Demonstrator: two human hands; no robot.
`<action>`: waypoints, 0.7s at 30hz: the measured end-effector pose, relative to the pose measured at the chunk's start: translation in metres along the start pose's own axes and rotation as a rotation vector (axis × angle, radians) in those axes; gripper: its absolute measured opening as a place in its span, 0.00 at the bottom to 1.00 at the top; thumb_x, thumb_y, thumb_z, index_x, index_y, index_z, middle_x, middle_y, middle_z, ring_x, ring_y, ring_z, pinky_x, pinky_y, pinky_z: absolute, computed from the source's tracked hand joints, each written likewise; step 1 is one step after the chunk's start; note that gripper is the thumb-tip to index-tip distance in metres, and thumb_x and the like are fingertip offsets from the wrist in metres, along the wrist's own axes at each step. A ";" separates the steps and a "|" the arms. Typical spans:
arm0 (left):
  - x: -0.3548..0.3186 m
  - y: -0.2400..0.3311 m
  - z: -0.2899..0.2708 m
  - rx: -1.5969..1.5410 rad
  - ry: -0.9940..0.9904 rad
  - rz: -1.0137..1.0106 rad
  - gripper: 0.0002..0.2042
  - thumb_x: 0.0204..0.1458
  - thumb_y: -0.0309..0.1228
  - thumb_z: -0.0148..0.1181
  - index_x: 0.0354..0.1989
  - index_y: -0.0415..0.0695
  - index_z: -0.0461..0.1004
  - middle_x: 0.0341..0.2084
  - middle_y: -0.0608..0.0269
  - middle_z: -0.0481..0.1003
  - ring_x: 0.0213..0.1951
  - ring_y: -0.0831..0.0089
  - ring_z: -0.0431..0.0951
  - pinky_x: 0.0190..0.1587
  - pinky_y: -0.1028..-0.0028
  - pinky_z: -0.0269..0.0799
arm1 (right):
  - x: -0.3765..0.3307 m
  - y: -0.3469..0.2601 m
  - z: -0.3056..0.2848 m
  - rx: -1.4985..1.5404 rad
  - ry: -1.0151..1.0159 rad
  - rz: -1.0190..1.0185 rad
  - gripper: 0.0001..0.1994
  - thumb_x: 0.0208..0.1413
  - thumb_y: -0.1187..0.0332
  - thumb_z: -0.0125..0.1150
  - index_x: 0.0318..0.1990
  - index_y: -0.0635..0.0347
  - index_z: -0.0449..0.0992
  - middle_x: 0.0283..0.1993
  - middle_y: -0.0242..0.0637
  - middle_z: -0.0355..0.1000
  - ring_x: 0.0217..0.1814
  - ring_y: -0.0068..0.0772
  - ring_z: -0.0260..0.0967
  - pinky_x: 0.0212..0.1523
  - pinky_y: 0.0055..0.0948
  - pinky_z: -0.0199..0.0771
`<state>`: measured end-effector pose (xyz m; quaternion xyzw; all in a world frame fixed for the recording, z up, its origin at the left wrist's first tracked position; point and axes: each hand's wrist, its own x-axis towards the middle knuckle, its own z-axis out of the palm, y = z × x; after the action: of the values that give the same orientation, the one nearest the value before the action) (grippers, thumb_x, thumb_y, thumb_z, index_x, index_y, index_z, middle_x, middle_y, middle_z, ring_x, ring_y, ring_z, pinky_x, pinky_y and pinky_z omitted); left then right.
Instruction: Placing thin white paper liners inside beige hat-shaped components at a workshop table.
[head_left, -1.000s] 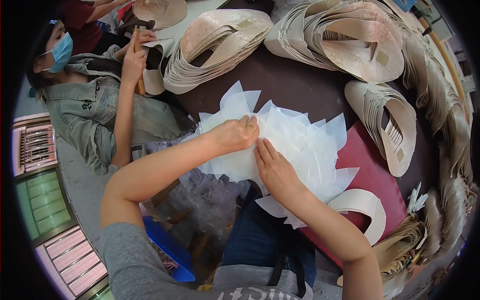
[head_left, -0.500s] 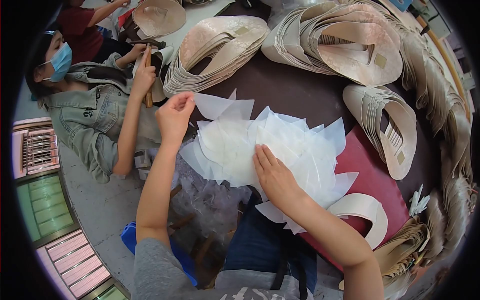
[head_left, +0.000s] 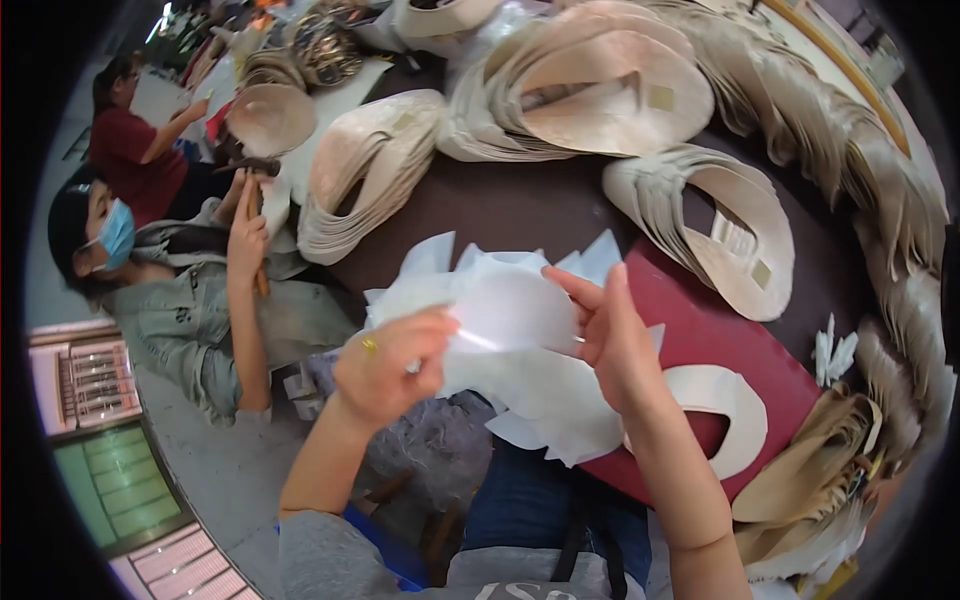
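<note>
A thin, translucent white sheet piece (head_left: 515, 308) is raised in front of me, slightly blurred. My left hand (head_left: 392, 365), with a yellow ring-like band on one finger, pinches its left end. At the sheet's right edge is my right hand (head_left: 622, 345), thumb and fingers spread; the edge meets the fingers, without a visible grip. Below and behind lies a loose, overlapping pile of similar white sheets (head_left: 545, 395), partly hidden by my hands. The pile rests over a red board (head_left: 775, 355). To the right of it, a cream U-shaped piece (head_left: 745, 415) lies on the board.
Nested stacks of beige curved pieces stand on the dark table (head_left: 520, 205): one left (head_left: 372, 175), one far (head_left: 610, 90), one right (head_left: 745, 235). Brown pieces (head_left: 810, 465) pile at right. A co-worker in a denim jacket (head_left: 185, 315) holds a hammer (head_left: 257, 215) at left.
My left hand has come down and right with a sheet. My right hand has lifted off the pile to the sheet's other edge. The view has shifted right.
</note>
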<state>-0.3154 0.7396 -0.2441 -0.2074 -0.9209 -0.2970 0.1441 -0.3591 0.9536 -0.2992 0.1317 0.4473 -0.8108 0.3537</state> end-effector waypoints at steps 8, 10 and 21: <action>0.026 0.055 0.098 -0.501 -0.275 -0.009 0.12 0.39 0.15 0.56 0.35 0.39 0.72 0.39 0.53 0.78 0.41 0.62 0.80 0.44 0.70 0.76 | -0.117 -0.009 -0.093 -0.310 0.337 -0.021 0.17 0.60 0.72 0.53 0.55 0.72 0.66 0.42 0.39 0.73 0.29 0.23 0.70 0.33 0.13 0.70; 0.048 0.081 0.132 -0.611 -0.309 0.029 0.15 0.40 0.14 0.55 0.39 0.39 0.71 0.43 0.53 0.76 0.44 0.61 0.78 0.46 0.70 0.75 | -0.147 0.002 -0.108 -0.082 0.653 -0.170 0.15 0.60 0.72 0.52 0.53 0.70 0.67 0.39 0.38 0.72 0.29 0.21 0.69 0.33 0.14 0.71; -0.011 0.165 0.208 0.007 -0.836 0.236 0.19 0.55 0.32 0.48 0.54 0.39 0.66 0.58 0.51 0.64 0.58 0.59 0.62 0.60 0.65 0.56 | -0.222 0.081 -0.155 0.580 1.198 -0.613 0.14 0.62 0.73 0.49 0.54 0.65 0.63 0.42 0.41 0.71 0.35 0.28 0.73 0.36 0.19 0.75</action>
<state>-0.2580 0.9840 -0.3310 -0.4134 -0.8709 -0.1660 -0.2076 -0.1597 1.1533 -0.3204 0.5098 0.3479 -0.7482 -0.2435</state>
